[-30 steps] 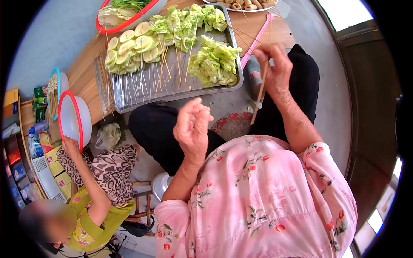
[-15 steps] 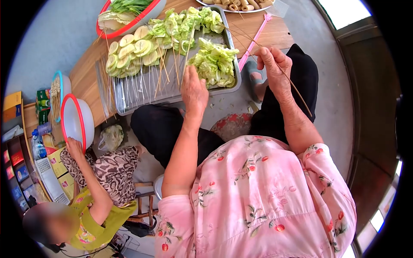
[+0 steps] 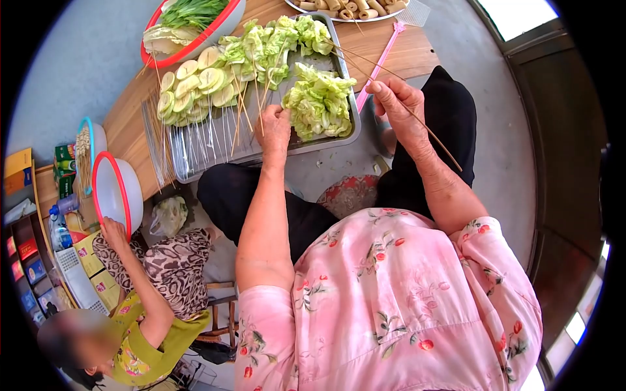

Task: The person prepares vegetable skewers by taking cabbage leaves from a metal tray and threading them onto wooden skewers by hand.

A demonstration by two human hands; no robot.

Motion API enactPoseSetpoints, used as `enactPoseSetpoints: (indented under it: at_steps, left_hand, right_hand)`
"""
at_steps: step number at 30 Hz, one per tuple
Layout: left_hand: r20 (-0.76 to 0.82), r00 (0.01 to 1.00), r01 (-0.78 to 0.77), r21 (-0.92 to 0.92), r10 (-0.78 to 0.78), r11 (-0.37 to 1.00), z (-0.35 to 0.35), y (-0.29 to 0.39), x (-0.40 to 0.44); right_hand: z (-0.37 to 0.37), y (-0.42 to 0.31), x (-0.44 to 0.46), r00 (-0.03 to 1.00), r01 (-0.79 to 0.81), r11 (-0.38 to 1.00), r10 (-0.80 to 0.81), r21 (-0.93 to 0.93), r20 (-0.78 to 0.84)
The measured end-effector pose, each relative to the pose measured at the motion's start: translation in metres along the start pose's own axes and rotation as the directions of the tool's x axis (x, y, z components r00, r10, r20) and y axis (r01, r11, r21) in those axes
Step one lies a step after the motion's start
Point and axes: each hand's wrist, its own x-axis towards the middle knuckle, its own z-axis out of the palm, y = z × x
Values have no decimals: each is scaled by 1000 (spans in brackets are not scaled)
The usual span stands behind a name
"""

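My right hand (image 3: 403, 112) pinches a thin bamboo skewer (image 3: 445, 150), which slants down to the right past my wrist. Up-left of this hand, thin sticks run toward the lettuce at the tray's right corner. My left hand (image 3: 274, 132) is closed, its fingertips against the left edge of a loose lettuce pile (image 3: 318, 104). What those fingertips hold is hidden. Both lie at the metal tray (image 3: 353, 124). Farther back in it are skewered lettuce leaves (image 3: 264, 49) and skewered pale green slices (image 3: 189, 85), their sticks pointing toward me.
Behind the tray stands a red-rimmed basin (image 3: 218, 36) of greens. A plate of rolled pieces (image 3: 355, 8) and a pink strip (image 3: 385, 58) lie to the right. At left, a person's hand (image 3: 115, 234) touches another red-rimmed basin (image 3: 128, 189); a blue-rimmed tub (image 3: 98, 137) holds skewers.
My left hand has moved left and its stretched fingers have curled in at the lettuce pile's edge. My right hand has shifted slightly left, still holding the skewer. The view has shifted a little.
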Motion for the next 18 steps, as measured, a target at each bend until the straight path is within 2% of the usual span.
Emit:
enactPoseSetpoints:
  at_steps: [1, 3, 4, 6, 7, 9, 11, 13, 14, 16, 18]
  left_hand:
    - [0, 1000, 1, 0, -1, 1000, -1, 1, -2]
    - [49, 976, 219, -229, -213, 948, -2, 2, -7]
    - [50, 976, 220, -230, -214, 948, -3, 0, -9]
    - [-5, 968, 187, -649, -250, 737, -7, -1, -17]
    - [-9, 968, 186, -647, -252, 739, -12, 0, -21]
    - [59, 939, 253, -784, -338, 566, -20, 7, -28]
    - [83, 941, 251, -821, -328, 513, -24, 8, -31]
    - [241, 923, 331, -894, -299, 302, -29, 12, -35]
    - [240, 923, 330, -895, -300, 301, -32, 14, -38]
    - [334, 909, 379, -911, -249, 161, -34, 24, -45]
    - [349, 902, 388, -914, -254, 120, -32, 26, -49]
  right_hand:
    - [1, -1, -1, 1000, 1, 1000, -1, -6, 24]
    - [2, -3, -2, 999, -15, 999, 14, 34, 44]
    - [3, -4, -3, 998, -32, 997, 27, 74, 65]
    - [2, -7, -4, 994, -75, 988, 64, 136, 89]
    - [3, -8, -4, 989, -117, 973, 96, 198, 114]
    - [3, -6, -4, 985, -138, 966, 111, 218, 132]
    - [2, -6, -5, 981, -158, 959, 125, 233, 148]
    - [2, -10, -6, 974, -175, 955, 133, 239, 183]
    - [3, -10, -7, 974, -175, 955, 132, 239, 185]
    - [4, -12, -9, 965, -205, 947, 153, 246, 213]
    - [4, -13, -11, 962, -215, 946, 162, 242, 220]
